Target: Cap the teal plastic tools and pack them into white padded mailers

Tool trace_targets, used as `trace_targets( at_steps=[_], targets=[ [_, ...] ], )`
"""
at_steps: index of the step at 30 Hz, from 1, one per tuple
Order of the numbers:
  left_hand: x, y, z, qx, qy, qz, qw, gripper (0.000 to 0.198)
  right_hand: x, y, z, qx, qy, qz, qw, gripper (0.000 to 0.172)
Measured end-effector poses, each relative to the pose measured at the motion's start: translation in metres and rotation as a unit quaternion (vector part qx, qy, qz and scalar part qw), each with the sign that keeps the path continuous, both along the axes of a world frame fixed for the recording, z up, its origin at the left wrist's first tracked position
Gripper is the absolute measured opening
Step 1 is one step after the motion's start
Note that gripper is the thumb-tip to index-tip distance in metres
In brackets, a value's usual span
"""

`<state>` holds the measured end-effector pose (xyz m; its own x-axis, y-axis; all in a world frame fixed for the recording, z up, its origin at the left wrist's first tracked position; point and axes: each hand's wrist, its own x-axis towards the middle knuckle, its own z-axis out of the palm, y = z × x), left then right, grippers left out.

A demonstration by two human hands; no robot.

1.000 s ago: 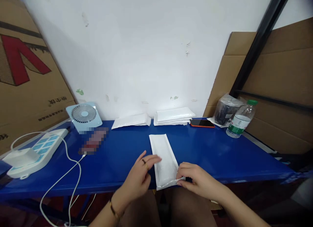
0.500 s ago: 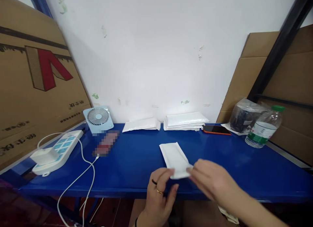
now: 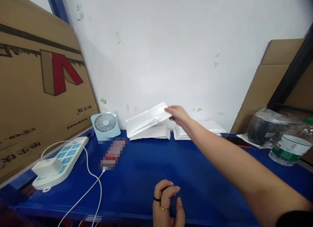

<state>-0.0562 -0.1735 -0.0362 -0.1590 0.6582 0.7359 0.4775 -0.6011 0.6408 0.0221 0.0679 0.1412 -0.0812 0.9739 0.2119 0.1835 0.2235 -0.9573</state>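
My right hand (image 3: 178,114) reaches to the back of the blue table and pinches the right end of a white padded envelope (image 3: 146,119). The envelope tilts, its right end raised above a stack of similar white envelopes (image 3: 154,132) by the wall; its left end is low over that stack. My left hand (image 3: 167,202), with two rings, hovers at the table's front edge. Its fingers are curled but apart from the thumb, and nothing is between them. A second stack of white envelopes (image 3: 210,126) lies to the right, partly hidden by my right forearm.
A small blue fan (image 3: 105,123), a blurred-out phone-like item (image 3: 113,153) on a cable and a white power strip (image 3: 63,165) are at left. At right are a phone (image 3: 237,141), a plastic-wrapped dark item (image 3: 260,127) and a water bottle (image 3: 290,145). Cardboard (image 3: 49,122) flanks the table.
The white envelope has gone from the front, where both hands touched it, to the back-left stack in my right hand. My left hand has let go. The view has shifted slightly.
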Motion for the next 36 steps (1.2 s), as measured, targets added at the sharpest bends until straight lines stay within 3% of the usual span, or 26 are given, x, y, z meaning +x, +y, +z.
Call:
trace_targets(
  at_steps=[3,6,11,13,14,17,20,23,25,27,29,31,32,35,36],
  targets=[
    [0.002,0.005,-0.005,0.010,-0.011,0.016,1.000,0.021,-0.013,0.022,-0.054,-0.035,-0.045,-0.030,0.998,0.014],
    [0.003,0.008,-0.007,0.010,-0.020,0.023,0.999,0.018,0.013,0.030,-0.082,-0.017,-0.100,-0.098,0.990,0.018],
    [0.007,0.007,0.001,-0.026,-0.054,0.004,0.998,0.018,0.131,0.026,-0.066,0.066,-0.151,-0.296,0.941,0.039],
    [0.009,0.007,0.007,-0.058,-0.080,-0.020,0.995,0.017,0.182,0.021,-0.060,0.039,-0.244,-0.443,0.862,0.046],
    [0.010,0.007,0.009,-0.080,-0.099,-0.039,0.991,0.016,0.202,0.020,-0.058,0.000,-0.281,-0.463,0.841,0.046],
    [0.016,0.011,0.014,-0.173,-0.176,-0.125,0.961,0.017,0.238,0.018,-0.059,-0.045,-0.341,-0.386,0.856,0.037],
    [0.024,0.018,0.018,-0.301,-0.267,-0.226,0.887,0.028,0.239,0.019,-0.053,-0.003,-0.344,-0.344,0.873,0.027],
    [0.036,0.027,0.028,-0.385,-0.394,-0.322,0.770,0.035,0.219,0.008,-0.037,0.079,-0.339,-0.312,0.884,0.024],
    [0.046,0.036,0.039,-0.411,-0.497,-0.381,0.663,0.042,0.199,-0.015,-0.026,0.210,-0.331,-0.256,0.883,0.024],
    [0.054,0.046,0.051,-0.426,-0.578,-0.424,0.553,0.054,0.178,-0.052,-0.023,0.351,-0.327,-0.177,0.860,0.022],
    [0.061,0.056,0.061,-0.415,-0.625,-0.447,0.487,0.065,0.160,-0.098,-0.028,0.448,-0.347,-0.049,0.822,0.020],
    [0.065,0.061,0.065,-0.373,-0.656,-0.462,0.466,0.066,0.147,-0.145,-0.041,0.521,-0.362,0.056,0.771,0.019],
    [0.066,0.063,0.065,-0.349,-0.669,-0.464,0.463,0.062,0.143,-0.167,-0.049,0.526,-0.364,0.094,0.763,0.017],
    [0.064,0.062,0.061,-0.308,-0.689,-0.464,0.463,0.049,0.142,-0.216,-0.075,0.487,-0.325,0.149,0.796,0.020],
    [0.062,0.062,0.059,-0.300,-0.692,-0.462,0.467,0.045,0.144,-0.228,-0.085,0.474,-0.288,0.137,0.821,0.025]
  ],
)
